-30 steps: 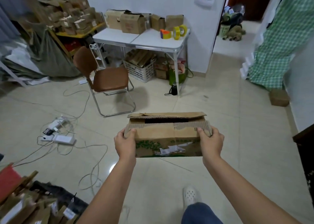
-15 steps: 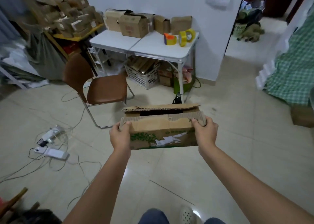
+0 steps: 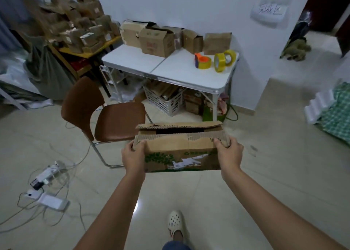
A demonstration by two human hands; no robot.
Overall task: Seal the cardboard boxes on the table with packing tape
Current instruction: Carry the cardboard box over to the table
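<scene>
1. Step in hand: you are carrying a cardboard box point(image 3: 180, 151) toward the bench point(image 3: 170, 71). I judge this to be the fetch stage. No tape has been applied to this box.

2. Grip: your left hand point(image 3: 133, 155) holds the box's left end, with the fingers point(image 3: 139, 145) curled over the top edge. Your right hand point(image 3: 229, 156) holds the right end the same way. Both are gripping the box, which hangs in the air between them, above the floor.

3. Condition of the box: the top flaps are not closed. A dark gap shows between them, beyond your fingers. The flap edges are torn, with the corrugation exposed.

4. Destination: the bench stands well beyond your fingers, against the wall. Several other boxes point(image 3: 157, 41) sit along its far side. The near half, straight ahead of your left hand, shows bare surface.

5. Tape: the tape rolls point(image 3: 219, 62) stand on the bench's right end, ahead of your right hand. One sits in an orange dispenser point(image 3: 202, 61).

6. Obstruction: a brown chair point(image 3: 113, 119) stands just beyond your left hand, between you and the bench.

7. Next move, in my judgement: pass to the right of the chair, set the box on the bare surface, press both flaps flat, then reach for a roll.
</scene>
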